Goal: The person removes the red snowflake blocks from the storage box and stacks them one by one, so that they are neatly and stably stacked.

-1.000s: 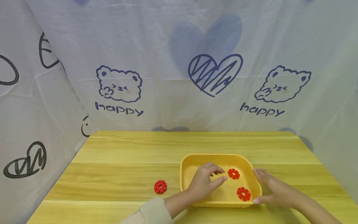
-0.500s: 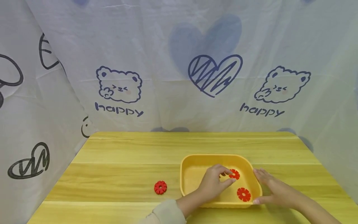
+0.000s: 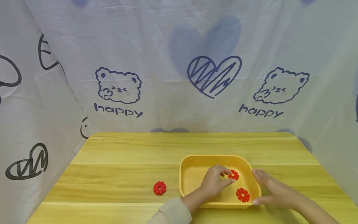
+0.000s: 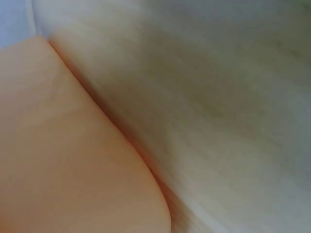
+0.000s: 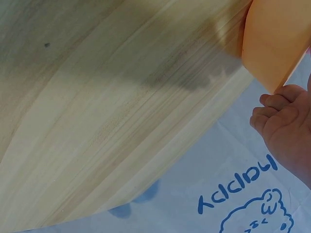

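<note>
A yellow plastic tray (image 3: 195, 160) stands on the table with two red notched discs lying in it. My left hand (image 3: 214, 182) reaches over its front wall and pinches the farther red notched disc (image 3: 234, 175) between thumb and fingertips. The other disc (image 3: 242, 195) lies near the front right corner. My right hand (image 3: 275, 191) holds the tray's right end, thumb at the front corner and fingers along the side. In the right wrist view, curled fingers (image 5: 279, 104) touch the tray's edge. The left wrist view shows mostly the tray's outer wall (image 4: 73, 145).
One more red notched disc (image 3: 159, 188) lies on the wooden table (image 3: 112, 174), left of the tray. A white cloth (image 3: 167, 102) with bear and heart drawings hangs behind the table and along its left and right sides.
My left hand has moved right and its fingertips have come to the farther red disc, where they stay over the last half second. The right hand keeps its place on the tray.
</note>
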The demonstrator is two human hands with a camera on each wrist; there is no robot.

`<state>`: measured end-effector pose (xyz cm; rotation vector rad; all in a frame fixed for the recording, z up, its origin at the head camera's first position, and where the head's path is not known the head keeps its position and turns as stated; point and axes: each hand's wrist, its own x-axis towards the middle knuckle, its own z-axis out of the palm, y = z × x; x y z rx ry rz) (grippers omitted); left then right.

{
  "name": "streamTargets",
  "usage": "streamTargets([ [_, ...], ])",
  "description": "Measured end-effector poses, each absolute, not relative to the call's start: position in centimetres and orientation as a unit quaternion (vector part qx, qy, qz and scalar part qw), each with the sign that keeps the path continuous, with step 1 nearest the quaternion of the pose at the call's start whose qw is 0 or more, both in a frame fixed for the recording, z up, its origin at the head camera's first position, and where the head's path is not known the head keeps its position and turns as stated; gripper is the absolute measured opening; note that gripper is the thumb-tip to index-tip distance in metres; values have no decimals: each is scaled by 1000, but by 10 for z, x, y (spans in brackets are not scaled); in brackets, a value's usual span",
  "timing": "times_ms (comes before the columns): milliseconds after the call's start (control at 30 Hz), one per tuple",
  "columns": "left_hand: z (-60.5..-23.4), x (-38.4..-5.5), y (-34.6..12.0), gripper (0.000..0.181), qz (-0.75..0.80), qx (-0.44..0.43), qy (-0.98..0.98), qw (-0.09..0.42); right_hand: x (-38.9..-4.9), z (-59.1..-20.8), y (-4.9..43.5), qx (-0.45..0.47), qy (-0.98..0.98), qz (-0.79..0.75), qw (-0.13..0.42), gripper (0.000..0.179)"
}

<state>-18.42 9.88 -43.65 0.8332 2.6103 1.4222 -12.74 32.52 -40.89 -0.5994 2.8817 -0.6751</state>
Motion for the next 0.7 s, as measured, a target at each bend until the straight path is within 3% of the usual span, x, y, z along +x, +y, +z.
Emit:
streamTargets([
  [700,-443,-185,119,20,322,341,882,46,-130,-416,328,-205,952,-216,66,96],
])
